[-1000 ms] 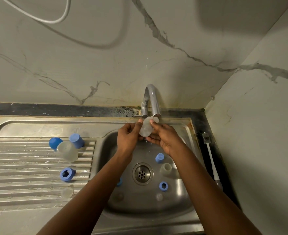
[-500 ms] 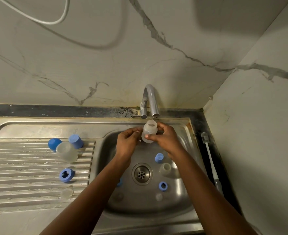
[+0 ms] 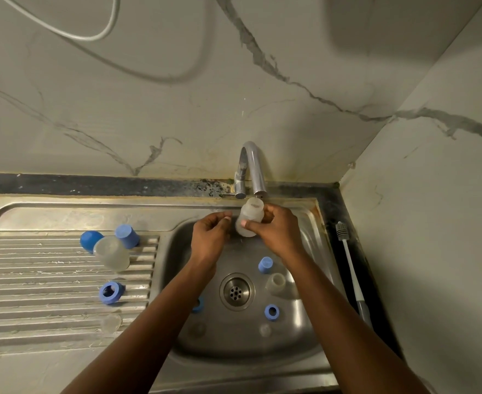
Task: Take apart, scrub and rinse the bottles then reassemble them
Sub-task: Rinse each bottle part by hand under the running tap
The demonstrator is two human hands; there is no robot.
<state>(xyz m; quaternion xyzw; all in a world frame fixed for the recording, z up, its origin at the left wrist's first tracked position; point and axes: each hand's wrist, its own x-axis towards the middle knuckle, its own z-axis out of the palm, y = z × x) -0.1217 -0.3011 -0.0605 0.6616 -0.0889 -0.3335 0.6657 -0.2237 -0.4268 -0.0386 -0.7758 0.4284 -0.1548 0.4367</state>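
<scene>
My right hand [image 3: 276,228] grips a small translucent bottle [image 3: 248,216], its open mouth up under the tap spout [image 3: 258,177]. My left hand [image 3: 210,237] is just left of the bottle, fingers curled, fingertips close to it; contact is unclear. In the sink basin [image 3: 299,345] lie a blue cap [image 3: 265,264], a clear bottle [image 3: 275,282], a blue ring [image 3: 272,311], another blue ring [image 3: 197,305] partly hidden by my left arm, and two clear teats [image 3: 265,330]. On the draining board [image 3: 49,308] sit a clear bottle [image 3: 112,253], two blue caps [image 3: 126,236], a blue ring [image 3: 110,292] and a clear teat [image 3: 110,322].
A bottle brush [image 3: 350,268] with a white handle lies on the dark counter right of the sink. The drain [image 3: 237,291] is in the basin's middle. Marble walls close in behind and on the right. A white cable [image 3: 103,32] hangs on the back wall.
The bottle has turned from tilted to mouth-up under the spout, now held by my right hand alone. My left hand has drawn a little away to the left.
</scene>
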